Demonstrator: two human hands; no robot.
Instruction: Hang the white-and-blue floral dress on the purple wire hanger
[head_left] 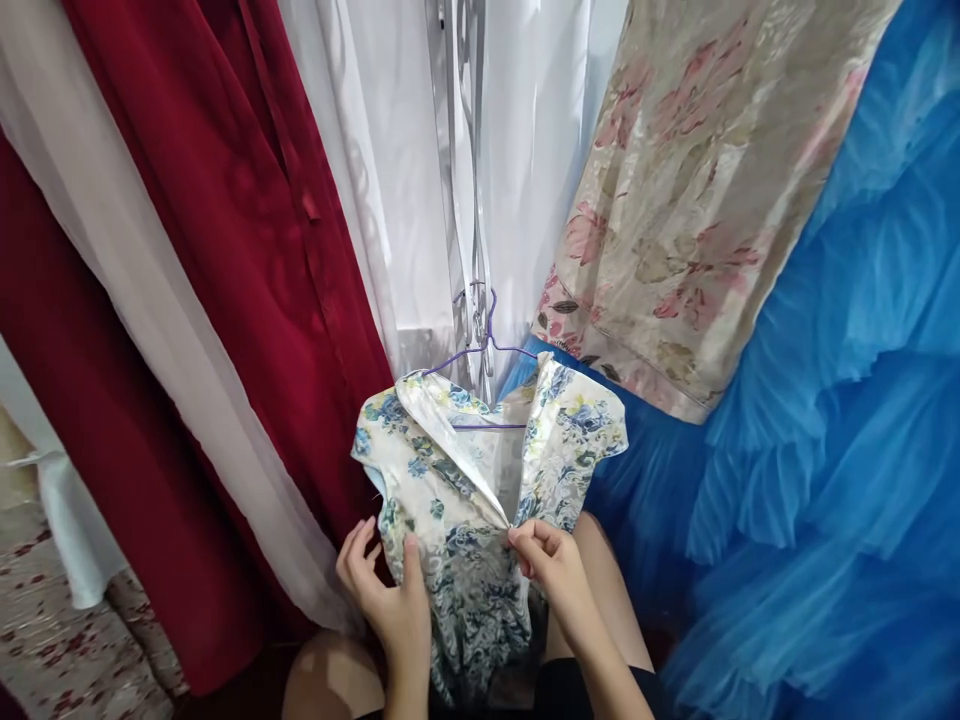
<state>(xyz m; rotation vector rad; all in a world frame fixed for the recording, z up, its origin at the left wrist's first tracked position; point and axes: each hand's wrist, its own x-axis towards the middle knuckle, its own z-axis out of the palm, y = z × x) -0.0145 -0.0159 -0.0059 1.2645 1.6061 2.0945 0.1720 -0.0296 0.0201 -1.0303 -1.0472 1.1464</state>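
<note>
A short-sleeved white dress (465,560) with blue and yellow flowers hangs on a purple wire hanger (489,340) in front of me. Its top gapes in a V, folded outward along the left edge, and the hanger's bar shows inside. At the bottom of that V, the thumb and fingers of my right hand (551,570) pinch together; the zipper pull they seem to grip is too small to make out. My left hand (390,590) is beside the dress's left side, fingers apart, with the thumb against the fabric.
Long red gowns (247,220) and a pale sheer one (165,270) hang on the left. White cloth with dangling ribbons (480,180) is behind the hanger. A beige floral dress (675,230) and blue ruffled tulle (847,430) fill the right. My knees flank the dress.
</note>
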